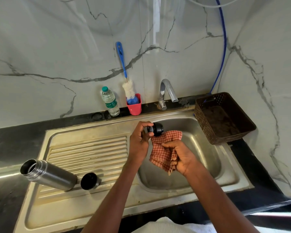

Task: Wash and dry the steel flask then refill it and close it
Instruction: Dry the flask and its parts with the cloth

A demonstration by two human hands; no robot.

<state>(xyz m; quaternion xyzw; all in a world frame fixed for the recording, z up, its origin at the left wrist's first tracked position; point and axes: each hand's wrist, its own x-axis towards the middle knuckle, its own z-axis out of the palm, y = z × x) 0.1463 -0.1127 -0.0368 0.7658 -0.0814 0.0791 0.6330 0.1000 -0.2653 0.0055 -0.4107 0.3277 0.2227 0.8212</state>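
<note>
The steel flask (49,174) stands open on the ribbed drainboard at the left, leaning away from the camera. A steel cup lid with a black inside (89,181) sits right beside it. My left hand (140,141) grips a black stopper (155,129) over the sink basin. My right hand (181,157) holds an orange checked cloth (164,151), whose upper edge touches the stopper.
The steel sink (207,174) has a tap (166,93) at the back, with no water seen running. Behind the drainboard stand a plastic water bottle (110,101) and a pink cup (134,106) holding a blue bottle brush. A brown basket (223,118) sits at the right.
</note>
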